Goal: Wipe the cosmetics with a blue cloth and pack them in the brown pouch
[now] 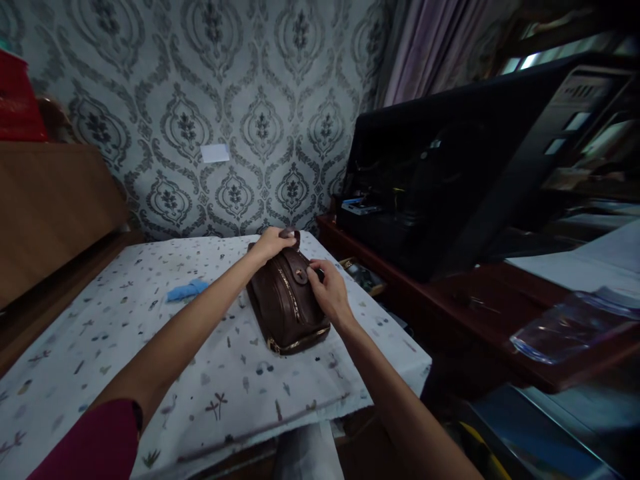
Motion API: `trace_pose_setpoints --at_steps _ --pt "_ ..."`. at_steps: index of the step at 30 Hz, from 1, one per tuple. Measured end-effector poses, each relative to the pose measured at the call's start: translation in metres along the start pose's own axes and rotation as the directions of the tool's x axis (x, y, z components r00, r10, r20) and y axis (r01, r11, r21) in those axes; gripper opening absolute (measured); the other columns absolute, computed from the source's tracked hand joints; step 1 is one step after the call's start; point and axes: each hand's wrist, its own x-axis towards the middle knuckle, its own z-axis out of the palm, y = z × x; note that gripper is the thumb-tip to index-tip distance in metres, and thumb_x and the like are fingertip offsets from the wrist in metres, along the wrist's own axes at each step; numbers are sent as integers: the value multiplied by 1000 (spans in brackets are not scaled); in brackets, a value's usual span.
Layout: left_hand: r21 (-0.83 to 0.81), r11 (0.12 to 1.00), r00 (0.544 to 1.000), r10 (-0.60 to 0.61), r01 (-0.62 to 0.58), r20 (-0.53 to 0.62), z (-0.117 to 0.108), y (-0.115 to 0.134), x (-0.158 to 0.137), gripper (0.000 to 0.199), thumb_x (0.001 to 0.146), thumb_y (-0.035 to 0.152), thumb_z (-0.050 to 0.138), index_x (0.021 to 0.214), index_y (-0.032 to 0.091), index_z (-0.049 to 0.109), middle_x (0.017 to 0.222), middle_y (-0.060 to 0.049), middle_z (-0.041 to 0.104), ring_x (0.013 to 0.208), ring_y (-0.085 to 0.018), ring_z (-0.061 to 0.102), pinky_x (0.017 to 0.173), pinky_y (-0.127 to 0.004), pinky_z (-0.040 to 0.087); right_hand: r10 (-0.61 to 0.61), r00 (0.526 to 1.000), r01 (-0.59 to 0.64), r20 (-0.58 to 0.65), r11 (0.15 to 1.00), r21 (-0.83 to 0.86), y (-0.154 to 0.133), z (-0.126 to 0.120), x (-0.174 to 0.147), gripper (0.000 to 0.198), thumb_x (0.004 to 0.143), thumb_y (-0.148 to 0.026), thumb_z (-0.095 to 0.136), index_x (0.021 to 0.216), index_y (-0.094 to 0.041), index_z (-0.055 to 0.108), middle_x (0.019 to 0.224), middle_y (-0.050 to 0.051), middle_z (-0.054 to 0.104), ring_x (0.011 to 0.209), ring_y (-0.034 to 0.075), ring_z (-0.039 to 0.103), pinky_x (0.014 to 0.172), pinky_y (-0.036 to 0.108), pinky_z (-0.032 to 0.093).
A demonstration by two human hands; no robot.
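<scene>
A dark brown leather bag (273, 300) with gold zips lies on the patterned white cloth (240, 387). My left hand (273, 244) is at the bag's far end, its fingers closed at the top handle. From the right side, my right hand (330, 287) grips the bag's edge beside a small round-ended tab (300, 274), thumb and fingers bent together. The right fingertips are partly hidden behind the hand. To the left of the bag, a crumpled blue cloth (187, 291) lies apart from both hands.
A wooden cabinet (55, 213) with a red box (20, 97) on it borders the left. On the right, a large black computer case (450, 180) stands on a dark red desk (470, 313), with a clear plastic container (555, 333) near its front. Patterned wallpaper (260, 120) closes off the back.
</scene>
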Motion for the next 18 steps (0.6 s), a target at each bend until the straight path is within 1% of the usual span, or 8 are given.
trace_pose_setpoints --at_steps 3,6,8,10,13,15,18 --pt "59 997 998 58 -55 -40 -20 -3 -4 15 66 30 65 74 17 65 68 3 61 67 -14 53 67 -24 38 4 1000 -4 21 1000 17 -2 -3 1 27 87 -44 48 83 -21 63 108 11 71 102 26 63 89 41 47" --pt "170 984 995 64 -49 -82 -41 -7 -11 18 64 34 69 64 18 62 58 4 55 63 -14 48 62 -26 34 21 999 -22 32 999 26 -4 -4 2 29 85 -46 52 84 -20 65 109 12 70 98 26 63 88 41 47" --pt "234 972 994 54 -31 -93 -50 -10 -17 22 65 37 70 58 19 61 53 3 52 60 -15 47 60 -26 31 35 999 -36 31 999 28 -4 -4 2 30 84 -48 54 82 -20 65 110 12 70 97 25 62 89 42 47" --pt "270 963 994 41 -13 -97 -53 -12 -22 23 67 37 68 55 19 61 51 3 52 58 -15 48 59 -27 31 50 998 -51 28 998 29 -4 -4 3 30 83 -49 56 80 -20 65 109 13 69 97 26 61 90 43 46" --pt "285 958 994 22 10 -109 -51 -13 -25 25 70 41 66 57 19 63 52 2 54 58 -15 49 58 -27 31 66 997 -67 29 997 34 -3 -2 5 28 81 -47 56 75 -20 64 106 12 69 97 25 61 90 42 45" --pt "279 960 992 3 32 -124 -47 -13 -25 27 67 44 69 60 19 65 53 2 55 59 -15 49 57 -27 29 78 996 -80 35 996 37 -2 -2 7 29 81 -46 56 67 -21 62 103 12 69 99 25 60 90 40 45" --pt "239 969 991 -38 68 -127 -42 -13 -23 23 62 40 71 57 19 64 51 3 52 57 -14 47 56 -27 27 108 993 -111 50 993 47 -1 -2 10 35 80 -47 55 57 -21 59 99 12 69 100 26 60 88 39 45"
